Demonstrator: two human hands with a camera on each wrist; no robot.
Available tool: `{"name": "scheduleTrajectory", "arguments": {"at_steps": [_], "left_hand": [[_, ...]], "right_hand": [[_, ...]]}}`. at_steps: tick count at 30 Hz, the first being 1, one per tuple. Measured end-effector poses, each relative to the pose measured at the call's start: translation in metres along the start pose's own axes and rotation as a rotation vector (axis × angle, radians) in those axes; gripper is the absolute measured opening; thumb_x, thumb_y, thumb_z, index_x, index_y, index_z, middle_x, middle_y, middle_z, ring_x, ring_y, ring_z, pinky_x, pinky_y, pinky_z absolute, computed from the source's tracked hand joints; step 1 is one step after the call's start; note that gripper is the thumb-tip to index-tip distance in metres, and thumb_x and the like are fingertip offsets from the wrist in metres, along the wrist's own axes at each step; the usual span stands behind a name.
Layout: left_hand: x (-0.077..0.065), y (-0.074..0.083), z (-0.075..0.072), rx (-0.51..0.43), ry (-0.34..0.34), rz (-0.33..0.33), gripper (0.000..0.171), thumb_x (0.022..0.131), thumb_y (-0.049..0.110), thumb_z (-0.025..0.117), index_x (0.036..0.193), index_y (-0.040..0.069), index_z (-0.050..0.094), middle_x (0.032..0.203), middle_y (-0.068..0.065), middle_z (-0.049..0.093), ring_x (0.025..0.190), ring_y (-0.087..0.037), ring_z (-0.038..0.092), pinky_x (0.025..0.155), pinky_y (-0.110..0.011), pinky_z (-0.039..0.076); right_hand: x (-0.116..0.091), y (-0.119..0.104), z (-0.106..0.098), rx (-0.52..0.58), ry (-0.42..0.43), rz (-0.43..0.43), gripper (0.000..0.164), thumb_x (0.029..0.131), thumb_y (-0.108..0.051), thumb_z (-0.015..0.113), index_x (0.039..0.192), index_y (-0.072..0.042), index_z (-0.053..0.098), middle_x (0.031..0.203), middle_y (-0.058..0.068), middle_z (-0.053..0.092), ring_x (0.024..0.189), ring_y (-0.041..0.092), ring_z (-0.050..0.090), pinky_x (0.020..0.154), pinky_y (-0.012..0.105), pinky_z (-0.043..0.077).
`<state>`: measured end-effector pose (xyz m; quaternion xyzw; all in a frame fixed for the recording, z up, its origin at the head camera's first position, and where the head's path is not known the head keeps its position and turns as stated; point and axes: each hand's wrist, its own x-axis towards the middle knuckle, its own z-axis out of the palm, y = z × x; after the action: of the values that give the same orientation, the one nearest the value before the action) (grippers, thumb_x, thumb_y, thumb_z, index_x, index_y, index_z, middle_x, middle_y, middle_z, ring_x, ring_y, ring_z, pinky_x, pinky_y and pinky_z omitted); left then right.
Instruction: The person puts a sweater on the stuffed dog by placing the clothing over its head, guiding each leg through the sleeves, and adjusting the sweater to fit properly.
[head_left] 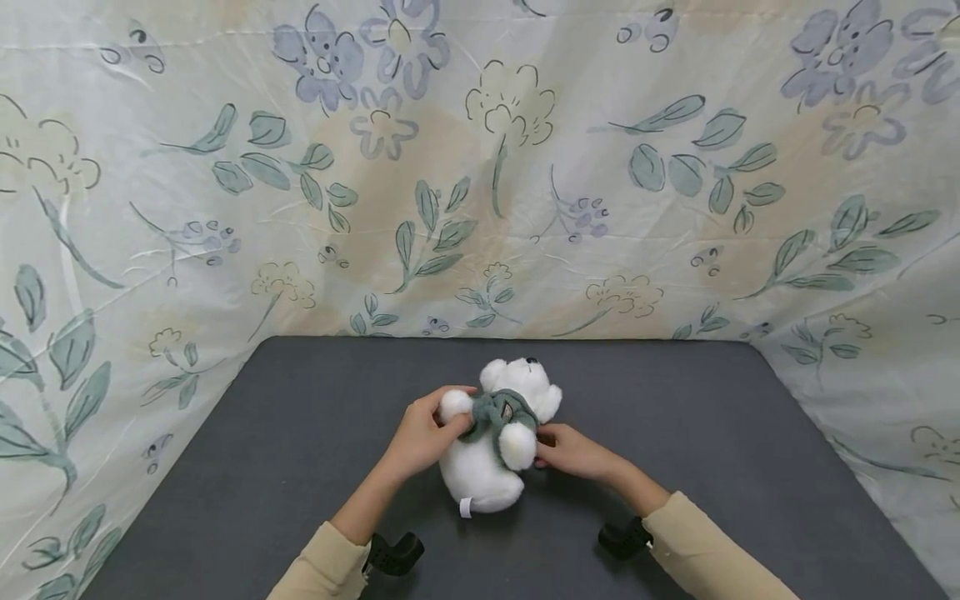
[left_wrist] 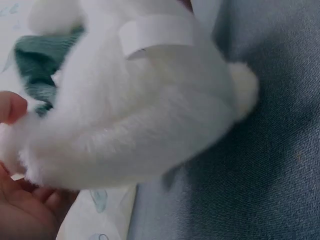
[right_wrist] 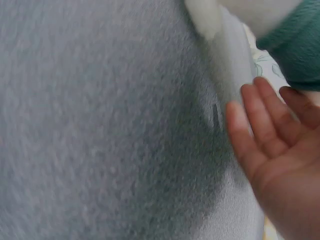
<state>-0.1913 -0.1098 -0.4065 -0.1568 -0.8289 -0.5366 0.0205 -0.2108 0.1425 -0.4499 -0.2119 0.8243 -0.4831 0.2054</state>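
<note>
A white plush bear in a green knitted garment is over the table, tilted, its head with a dark nose toward the far right. My left hand pinches one of its limbs between thumb and fingers. The left wrist view shows the bear's furry body close up, with a white tag and the left hand at the limb. At the bear's other side is my right hand. In the right wrist view, the right hand has its fingers extended just below a green sleeve.
The dark grey table lies beneath both hands. Floral cloth hangs behind it and along its sides. Black wrist devices are worn near both beige sleeves.
</note>
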Motion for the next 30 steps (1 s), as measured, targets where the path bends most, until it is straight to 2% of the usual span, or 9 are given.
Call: {"name": "scheduleTrajectory", "arguments": {"at_steps": [3, 6, 9, 11, 14, 17, 22, 26, 30], "left_hand": [[0.0, 0.001, 0.0, -0.082, -0.021, 0.007, 0.033, 0.087, 0.012, 0.06, 0.12, 0.016, 0.061, 0.102, -0.01, 0.064, 0.072, -0.011, 0.057, 0.059, -0.027, 0.048], [0.0, 0.002, 0.0, -0.147, -0.068, 0.015, 0.034, 0.09, 0.012, 0.058, 0.124, 0.012, 0.059, 0.112, -0.013, 0.062, 0.077, -0.012, 0.057, 0.062, -0.027, 0.048], [0.0, 0.001, 0.001, -0.162, -0.117, 0.016, 0.033, 0.093, 0.017, 0.055, 0.125, 0.012, 0.058, 0.118, -0.012, 0.06, 0.083, -0.015, 0.056, 0.065, -0.025, 0.047], [0.0, 0.0, 0.001, -0.15, -0.139, 0.024, 0.033, 0.094, 0.021, 0.053, 0.126, 0.012, 0.057, 0.122, -0.011, 0.058, 0.094, -0.019, 0.058, 0.072, -0.025, 0.048], [-0.001, 0.003, 0.001, -0.147, -0.149, 0.017, 0.034, 0.095, 0.024, 0.051, 0.126, 0.01, 0.057, 0.128, -0.01, 0.056, 0.114, -0.023, 0.054, 0.088, -0.031, 0.047], [-0.001, 0.018, -0.001, -0.126, -0.143, 0.007, 0.034, 0.096, 0.022, 0.05, 0.125, 0.006, 0.056, 0.125, -0.011, 0.057, 0.114, -0.025, 0.054, 0.089, -0.035, 0.047], [0.0, 0.042, -0.004, -0.079, -0.064, 0.021, 0.035, 0.094, 0.018, 0.053, 0.125, 0.002, 0.055, 0.12, -0.014, 0.06, 0.107, -0.024, 0.059, 0.088, -0.036, 0.047], [0.006, 0.049, -0.004, -0.102, 0.017, 0.056, 0.038, 0.093, 0.017, 0.055, 0.128, 0.002, 0.051, 0.122, -0.016, 0.058, 0.107, -0.027, 0.059, 0.089, -0.039, 0.047], [0.012, 0.053, -0.003, -0.141, 0.055, 0.085, 0.042, 0.093, 0.015, 0.056, 0.132, 0.003, 0.047, 0.126, -0.016, 0.054, 0.109, -0.029, 0.058, 0.089, -0.039, 0.047]], "right_hand": [[-0.001, -0.003, 0.001, 0.116, -0.015, 0.007, 0.049, 0.097, -0.032, 0.046, 0.125, 0.008, 0.048, 0.117, 0.015, 0.057, 0.096, 0.014, 0.061, 0.082, 0.031, 0.051], [-0.003, -0.006, 0.001, 0.233, -0.025, -0.004, 0.055, 0.097, -0.038, 0.043, 0.122, 0.01, 0.041, 0.107, 0.009, 0.052, 0.093, 0.01, 0.054, 0.085, 0.031, 0.046], [-0.007, -0.009, 0.0, 0.381, -0.074, -0.04, 0.065, 0.097, -0.043, 0.038, 0.134, 0.008, 0.022, 0.12, 0.014, 0.041, 0.107, 0.016, 0.045, 0.094, 0.036, 0.037], [-0.009, -0.01, -0.001, 0.471, -0.112, -0.058, 0.073, 0.097, -0.045, 0.036, 0.141, 0.004, 0.005, 0.135, 0.023, 0.027, 0.123, 0.027, 0.035, 0.102, 0.044, 0.029], [-0.011, -0.012, -0.003, 0.535, -0.11, -0.061, 0.082, 0.097, -0.043, 0.037, 0.144, -0.004, -0.017, 0.15, 0.024, -0.002, 0.137, 0.038, 0.01, 0.108, 0.052, 0.017], [-0.01, -0.014, -0.003, 0.465, -0.02, -0.041, 0.084, 0.097, -0.039, 0.042, 0.144, -0.005, -0.019, 0.151, 0.022, -0.008, 0.139, 0.038, 0.002, 0.109, 0.053, 0.013], [-0.008, -0.018, -0.006, 0.284, 0.099, -0.061, 0.084, 0.094, -0.031, 0.053, 0.148, -0.008, -0.008, 0.153, 0.019, -0.001, 0.14, 0.034, 0.003, 0.109, 0.053, 0.014], [-0.006, -0.021, -0.007, 0.163, 0.176, -0.09, 0.084, 0.088, -0.03, 0.062, 0.148, -0.014, 0.005, 0.15, 0.015, 0.018, 0.138, 0.031, 0.019, 0.106, 0.052, 0.023], [-0.005, -0.025, -0.009, -0.034, 0.275, -0.073, 0.085, 0.081, -0.038, 0.069, 0.145, -0.017, 0.017, 0.142, 0.011, 0.035, 0.129, 0.028, 0.037, 0.099, 0.049, 0.034]]}}
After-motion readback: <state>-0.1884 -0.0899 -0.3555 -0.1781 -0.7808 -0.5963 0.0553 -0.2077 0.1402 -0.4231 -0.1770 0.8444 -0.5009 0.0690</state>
